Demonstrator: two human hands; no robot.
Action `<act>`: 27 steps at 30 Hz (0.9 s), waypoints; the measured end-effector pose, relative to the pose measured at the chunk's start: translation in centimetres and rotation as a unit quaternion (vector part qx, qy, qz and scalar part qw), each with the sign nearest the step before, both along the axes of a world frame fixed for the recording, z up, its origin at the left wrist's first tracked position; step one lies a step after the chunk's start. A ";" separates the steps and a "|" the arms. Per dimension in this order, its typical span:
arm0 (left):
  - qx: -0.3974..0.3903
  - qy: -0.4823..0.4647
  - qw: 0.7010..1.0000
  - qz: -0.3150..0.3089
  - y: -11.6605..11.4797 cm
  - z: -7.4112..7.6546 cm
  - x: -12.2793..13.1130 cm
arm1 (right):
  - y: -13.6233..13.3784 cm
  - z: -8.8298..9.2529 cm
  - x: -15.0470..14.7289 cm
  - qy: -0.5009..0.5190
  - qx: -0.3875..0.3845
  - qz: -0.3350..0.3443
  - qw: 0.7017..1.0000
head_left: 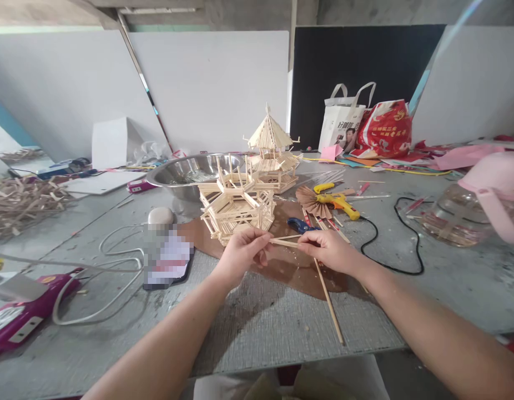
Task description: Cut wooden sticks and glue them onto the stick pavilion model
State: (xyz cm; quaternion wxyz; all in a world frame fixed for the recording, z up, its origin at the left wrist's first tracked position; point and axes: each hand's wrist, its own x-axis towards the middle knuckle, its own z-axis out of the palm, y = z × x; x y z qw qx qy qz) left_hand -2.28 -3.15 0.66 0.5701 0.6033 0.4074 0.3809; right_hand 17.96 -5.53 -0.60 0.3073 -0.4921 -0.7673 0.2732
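Observation:
Between my hands stretch thin wooden sticks [285, 243]. The fingers of my left hand [245, 251] are closed in a pinch on one end, in front of a partly built hexagonal stick model [223, 214]. My right hand [329, 251] pinches the other end, above a brown board [290, 272]. Just behind the right fingers lies a dark blue-handled tool [297, 224], its working end hidden. A longer wooden stick [329, 305] slants from below my right hand towards the table's front edge.
Farther back stand a roofed stick pavilion [271, 141] and a steel basin [169, 175]. A yellow glue gun [340, 205] with a black cord lies right of the board, near a water bottle [452, 216]. At left are a phone [169, 258], white cable and purple power strip [36, 311].

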 end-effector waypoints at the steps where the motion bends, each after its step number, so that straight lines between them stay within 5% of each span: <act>1: 0.022 0.040 0.999 -0.003 0.1 0.0 -0.1 | 0.0 0.0 0.1 -0.014 0.014 -0.002 1.000; 9: 0.093 0.257 0.953 -0.130 0.1 -0.4 -0.5 | 0.1 -0.2 0.3 0.019 0.094 -0.044 0.994; 12: 0.076 0.238 0.959 -0.137 0.0 -0.5 -0.4 | 0.2 -0.2 0.3 0.168 0.042 -0.075 0.982; 16: 0.019 0.156 0.981 -0.113 -0.3 -0.7 0.2 | 0.1 -0.2 -0.2 0.361 -0.044 -0.056 0.930; 21: 0.016 0.159 0.970 -0.184 -1.2 -0.8 1.1 | -0.6 -0.4 -1.5 0.273 -0.126 0.034 0.953; 27: 0.182 0.170 0.949 -0.193 -1.6 -0.7 1.3 | -1.3 -0.1 -2.1 0.128 0.013 0.062 0.990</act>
